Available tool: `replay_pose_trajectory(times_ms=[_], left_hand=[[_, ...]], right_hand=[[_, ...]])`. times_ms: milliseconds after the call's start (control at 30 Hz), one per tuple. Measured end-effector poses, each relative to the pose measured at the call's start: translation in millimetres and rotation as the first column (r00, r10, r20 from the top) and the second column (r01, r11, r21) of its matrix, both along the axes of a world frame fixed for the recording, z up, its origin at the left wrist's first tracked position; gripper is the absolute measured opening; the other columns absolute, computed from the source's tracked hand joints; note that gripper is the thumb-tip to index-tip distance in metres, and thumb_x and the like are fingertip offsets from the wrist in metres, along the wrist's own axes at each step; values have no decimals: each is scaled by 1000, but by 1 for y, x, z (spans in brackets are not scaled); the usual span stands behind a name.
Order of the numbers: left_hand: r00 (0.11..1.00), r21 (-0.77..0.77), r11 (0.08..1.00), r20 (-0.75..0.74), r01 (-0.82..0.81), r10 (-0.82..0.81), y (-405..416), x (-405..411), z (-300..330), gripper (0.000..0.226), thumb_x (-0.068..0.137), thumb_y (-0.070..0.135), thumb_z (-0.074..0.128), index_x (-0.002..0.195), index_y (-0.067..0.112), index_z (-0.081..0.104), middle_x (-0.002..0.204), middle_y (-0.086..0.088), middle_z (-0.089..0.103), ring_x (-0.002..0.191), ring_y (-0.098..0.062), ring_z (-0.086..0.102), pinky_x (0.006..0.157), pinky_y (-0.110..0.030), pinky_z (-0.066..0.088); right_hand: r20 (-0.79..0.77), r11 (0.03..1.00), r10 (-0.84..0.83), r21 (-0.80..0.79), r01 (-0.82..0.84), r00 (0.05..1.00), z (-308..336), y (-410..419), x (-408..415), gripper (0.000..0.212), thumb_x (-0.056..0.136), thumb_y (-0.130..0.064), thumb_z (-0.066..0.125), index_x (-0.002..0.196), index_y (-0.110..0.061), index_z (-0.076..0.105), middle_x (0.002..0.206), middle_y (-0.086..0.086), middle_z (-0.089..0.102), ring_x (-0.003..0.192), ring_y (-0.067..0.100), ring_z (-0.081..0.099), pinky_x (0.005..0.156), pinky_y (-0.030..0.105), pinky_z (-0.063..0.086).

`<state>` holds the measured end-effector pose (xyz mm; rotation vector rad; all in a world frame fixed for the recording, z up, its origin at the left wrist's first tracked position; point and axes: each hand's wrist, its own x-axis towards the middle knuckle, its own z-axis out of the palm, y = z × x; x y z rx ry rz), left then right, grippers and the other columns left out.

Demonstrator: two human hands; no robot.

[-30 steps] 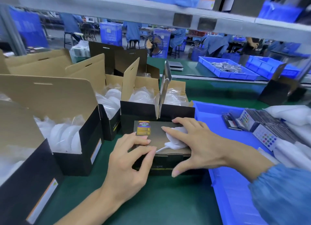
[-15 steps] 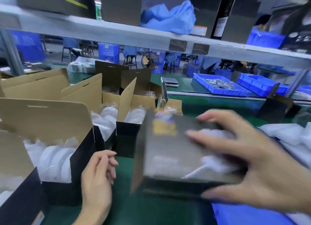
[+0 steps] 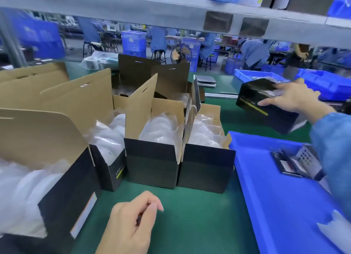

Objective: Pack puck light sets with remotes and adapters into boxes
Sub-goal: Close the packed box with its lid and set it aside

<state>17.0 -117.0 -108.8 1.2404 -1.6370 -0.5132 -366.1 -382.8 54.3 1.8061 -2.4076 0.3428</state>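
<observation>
My right hand point(image 3: 290, 98) grips a closed black box point(image 3: 266, 105) with a yellow stripe, held in the air at the far right above the green mat, with a white cloth under its fingers. My left hand point(image 3: 133, 219) hovers low over the mat near me, fingers loosely curled, holding nothing. Several open black boxes point(image 3: 152, 168) with brown flaps up stand in a row, each holding white puck lights in clear bags point(image 3: 161, 128). Remotes point(image 3: 302, 160) lie in the blue tray point(image 3: 275, 206) at right.
A grey shelf point(image 3: 171, 9) runs overhead. Blue bins point(image 3: 322, 83) stand at the back right behind the held box. A white bagged item point(image 3: 334, 229) lies at the tray's near right. People in blue coats sit at benches far behind.
My right hand has lifted the closed box off the mat and carried it away to the far right. My left hand let go of it and drew back toward me.
</observation>
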Motion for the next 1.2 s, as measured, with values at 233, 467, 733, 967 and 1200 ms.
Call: replay_pose_trajectory(times_ms=[233,467,733,967,1200], left_hand=[[954,47,993,288,-105,87,-12,-6,-6,13,68,33,44,59,27,52,44,8,28,34,0,20,42,-1,11],[936,54,991,338,-121,96,-13,-9,-6,19,67,35,43,52,28,53,45,5,33,37,-1,20,42,-3,13],[936,36,992,335,-122,103,-12,-9,-6,38,61,51,26,79,36,56,60,6,49,46,-6,35,50,-11,28],[920,94,988,385,-121,76,-10,-7,-7,40,61,57,16,87,44,43,65,18,50,60,-6,43,56,-9,30],[919,113,993,393,-25,-21,-8,-7,-2,11,63,37,46,60,27,50,49,11,25,42,-3,24,41,-4,19]], right_hand=[[105,992,-2,125,-11,994,-68,-88,5,88,60,-83,64,136,-42,46,148,11,37,133,41,38,112,59,21],[-34,980,180,95,-177,983,-61,-93,30,86,70,-65,73,141,-26,44,148,19,35,136,37,33,107,50,30],[164,550,803,167,-818,573,-56,-80,135,18,82,-3,72,99,-8,75,95,-5,67,84,8,57,74,23,41],[-106,661,743,272,-699,661,-71,-84,148,28,92,-12,60,70,-25,52,96,14,60,87,20,48,76,32,40],[-354,679,731,291,-674,584,-35,-69,107,31,91,-28,63,121,-20,64,111,10,69,101,34,60,79,40,50]])
